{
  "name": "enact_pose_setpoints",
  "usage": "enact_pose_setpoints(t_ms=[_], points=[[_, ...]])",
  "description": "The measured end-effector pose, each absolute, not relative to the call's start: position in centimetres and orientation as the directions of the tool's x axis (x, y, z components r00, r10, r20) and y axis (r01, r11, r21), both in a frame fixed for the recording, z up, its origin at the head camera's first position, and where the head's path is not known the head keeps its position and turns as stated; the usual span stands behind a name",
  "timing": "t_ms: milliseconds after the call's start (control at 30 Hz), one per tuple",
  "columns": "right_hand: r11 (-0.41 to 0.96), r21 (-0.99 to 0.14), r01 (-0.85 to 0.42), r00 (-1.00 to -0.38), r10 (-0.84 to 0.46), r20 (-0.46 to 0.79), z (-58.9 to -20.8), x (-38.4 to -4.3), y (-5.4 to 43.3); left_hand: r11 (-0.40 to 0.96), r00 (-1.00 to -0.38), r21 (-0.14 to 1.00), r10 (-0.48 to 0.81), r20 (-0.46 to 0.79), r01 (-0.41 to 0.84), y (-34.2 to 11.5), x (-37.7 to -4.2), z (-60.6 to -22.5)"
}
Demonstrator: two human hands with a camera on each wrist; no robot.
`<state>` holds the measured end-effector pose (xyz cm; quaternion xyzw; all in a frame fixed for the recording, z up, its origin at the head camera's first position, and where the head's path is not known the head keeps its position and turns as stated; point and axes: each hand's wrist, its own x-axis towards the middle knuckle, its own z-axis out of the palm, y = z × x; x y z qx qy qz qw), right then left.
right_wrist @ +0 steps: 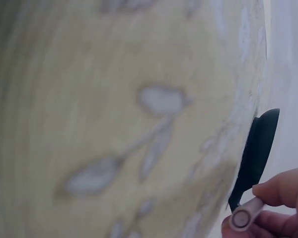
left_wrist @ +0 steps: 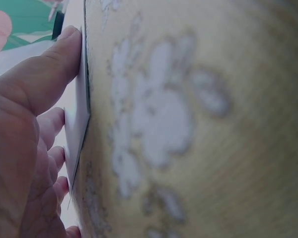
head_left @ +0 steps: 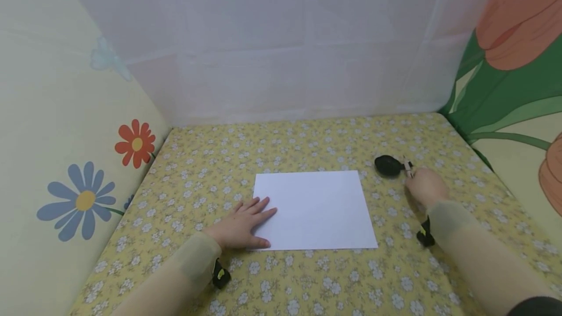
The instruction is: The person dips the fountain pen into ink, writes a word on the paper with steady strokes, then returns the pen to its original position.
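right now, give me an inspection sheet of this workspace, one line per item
surface: yellow floral cloth covers the table, lying flat.
job's things: white sheet of paper lies flat near the middle; black object with a pale tube-like handle lies right of it.
clutter: nothing seen.
grippers: left hand rests flat, fingers straight, on the paper's left edge; right hand pinches the pale handle of the black object.
cables: nothing seen; small black and yellow devices sit at both wrists.
surroundings: white sheeting at the back, flower-print panel on the left, tulip-print panel on the right.
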<state>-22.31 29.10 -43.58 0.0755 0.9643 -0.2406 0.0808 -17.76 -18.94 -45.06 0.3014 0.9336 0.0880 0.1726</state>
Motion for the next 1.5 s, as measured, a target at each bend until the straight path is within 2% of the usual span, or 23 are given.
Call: enact_pose_setpoints(t_ms=[267,500,1267,1500], points=[[0.865,-0.482,0.138,-0.985,0.068,-0.16,-42.6,-21.7,28.7,0.806,-0.762,0.264,0.59,-0.269,0.53,-18.8,-17.7,-44.7],[0.915,-0.399,0.062,-0.993,0.018,-0.114,-41.9,-21.7,28.1,0.807,-0.76,0.262,0.588,-0.276,0.529,-18.8,-17.7,-44.7],[0.894,-0.439,0.089,-0.966,-0.03,-0.256,-40.2,-22.5,26.4,0.804,-0.757,0.265,0.592,-0.276,0.533,-19.0,-17.7,-44.8],[0.905,-0.418,0.076,-0.966,-0.037,-0.257,-40.1,-22.8,26.3,0.809,-0.759,0.271,0.586,-0.284,0.522,-18.9,-17.7,-44.9]])
